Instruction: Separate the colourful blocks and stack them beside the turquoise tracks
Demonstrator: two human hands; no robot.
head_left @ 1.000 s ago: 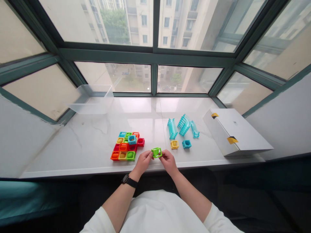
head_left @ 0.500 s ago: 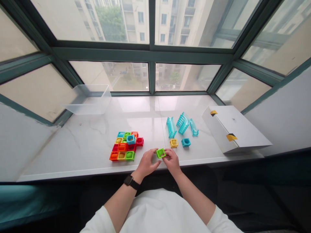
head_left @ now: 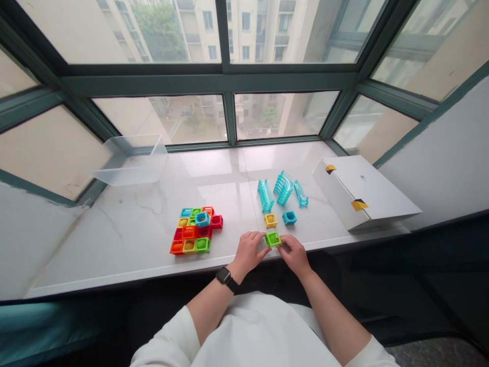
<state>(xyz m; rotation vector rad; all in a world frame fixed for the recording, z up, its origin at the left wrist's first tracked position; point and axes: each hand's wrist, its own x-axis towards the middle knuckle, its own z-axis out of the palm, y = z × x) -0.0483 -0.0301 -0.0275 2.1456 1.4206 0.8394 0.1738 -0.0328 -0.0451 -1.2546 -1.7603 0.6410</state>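
A hollow green cube block (head_left: 272, 239) is held between my two hands near the sill's front edge. My left hand (head_left: 248, 253) has its fingertips and thumb at the block's left side. On the opposite side, my right hand (head_left: 295, 254) pinches it. Just beyond the block lie a yellow cube block (head_left: 270, 220) and a blue cube block (head_left: 289, 217). To the left is a cluster of joined coloured blocks (head_left: 189, 232), with a blue block (head_left: 202, 219) standing higher on it.
Behind the loose cubes lie clear turquoise track pieces: a straight one (head_left: 265, 196), a curved one (head_left: 283, 188) and a short one (head_left: 301, 194). A white box (head_left: 369, 191) stands at right, a clear plastic bin (head_left: 132, 176) at back left. Window frames (head_left: 214, 83) rise behind the sill.
Both hands have moved to the right with the green block, closer to the yellow and blue cubes. The view has shifted slightly too.
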